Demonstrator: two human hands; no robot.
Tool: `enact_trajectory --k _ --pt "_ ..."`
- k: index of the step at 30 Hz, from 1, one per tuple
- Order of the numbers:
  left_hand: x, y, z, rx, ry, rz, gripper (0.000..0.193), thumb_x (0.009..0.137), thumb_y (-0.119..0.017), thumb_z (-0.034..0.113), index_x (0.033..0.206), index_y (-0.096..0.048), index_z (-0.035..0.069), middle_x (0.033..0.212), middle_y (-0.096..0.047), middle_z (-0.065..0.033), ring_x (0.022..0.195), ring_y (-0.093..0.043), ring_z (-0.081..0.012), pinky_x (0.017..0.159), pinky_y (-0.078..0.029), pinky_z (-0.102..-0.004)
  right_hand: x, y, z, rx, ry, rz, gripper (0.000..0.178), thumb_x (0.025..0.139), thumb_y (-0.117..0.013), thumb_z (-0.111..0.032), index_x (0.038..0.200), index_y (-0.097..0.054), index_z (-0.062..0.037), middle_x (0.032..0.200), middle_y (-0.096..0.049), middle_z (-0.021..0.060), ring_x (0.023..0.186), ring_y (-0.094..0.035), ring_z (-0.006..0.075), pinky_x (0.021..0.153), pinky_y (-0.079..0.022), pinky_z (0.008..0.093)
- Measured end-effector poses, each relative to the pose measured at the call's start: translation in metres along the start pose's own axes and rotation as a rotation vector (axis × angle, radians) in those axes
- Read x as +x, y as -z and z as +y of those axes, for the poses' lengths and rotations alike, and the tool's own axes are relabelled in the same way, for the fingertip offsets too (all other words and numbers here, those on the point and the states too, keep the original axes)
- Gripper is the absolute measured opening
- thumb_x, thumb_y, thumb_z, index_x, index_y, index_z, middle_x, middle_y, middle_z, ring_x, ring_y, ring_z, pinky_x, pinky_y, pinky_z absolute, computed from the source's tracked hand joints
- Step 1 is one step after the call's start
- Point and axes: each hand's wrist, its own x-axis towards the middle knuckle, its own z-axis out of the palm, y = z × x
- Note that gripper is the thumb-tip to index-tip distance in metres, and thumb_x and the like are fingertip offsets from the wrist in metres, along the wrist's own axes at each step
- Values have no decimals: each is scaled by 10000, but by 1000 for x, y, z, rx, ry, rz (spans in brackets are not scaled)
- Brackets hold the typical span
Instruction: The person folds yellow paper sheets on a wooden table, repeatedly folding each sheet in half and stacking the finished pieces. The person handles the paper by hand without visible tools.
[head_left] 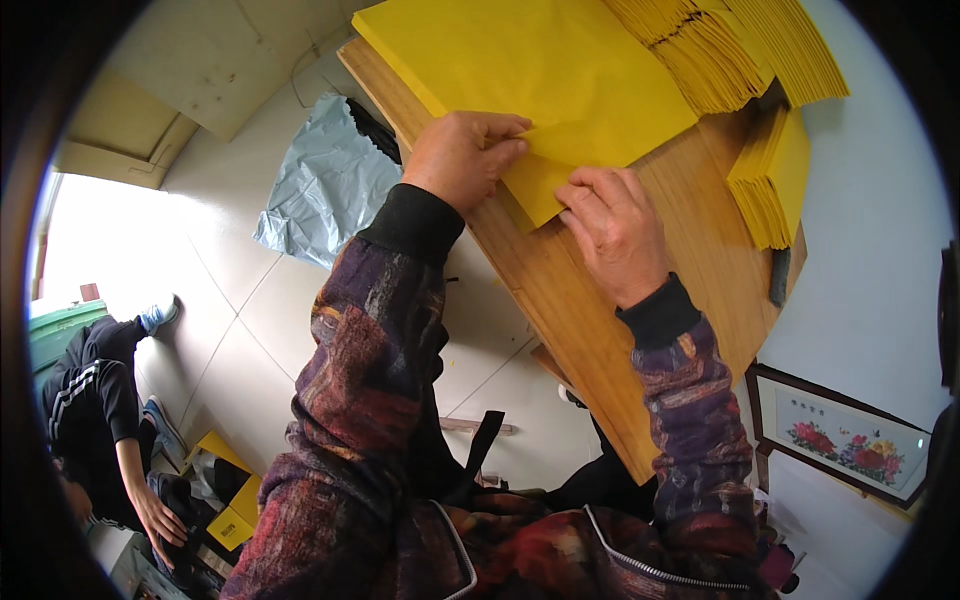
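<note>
On the wooden tabletop (590,340) beside me lies a large yellow paper sheet (555,80), its near end pinched in the grip of both left hand (465,155) and right hand (612,232), apparently mid-fold, the next move calling, I'd judge, for 1 firm, straight crease.

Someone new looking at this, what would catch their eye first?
Probably the bright yellow paper across the upper part of the wooden table, held near one corner by the left hand and right hand. Next, perhaps, the folded yellow bundles at upper right and the crumpled silvery bag beyond the table's left edge.
</note>
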Motion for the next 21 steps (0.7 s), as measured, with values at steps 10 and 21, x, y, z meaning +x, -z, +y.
enact_trajectory --k 10,21 --pt "-1 4 3 -33 48 -25 233 896 -589 142 1097 -666 54 662 -604 3 457 -460 -59 471 -419 -219 10 -2 12 122 93 -60 180 697 -706 -11 847 -611 -37 889 -582 74 841 -558 272 742 -471 355" --pt "0 6 -7 -3 -85 -48 189 901 -551 112 1007 -660 0 1008 -679 12 482 -482 -53 484 -431 -212 13 -8 21 796 -362 -179 71 763 -633 -3 790 -568 -11 788 -558 68 750 -546 192 677 -445 279"
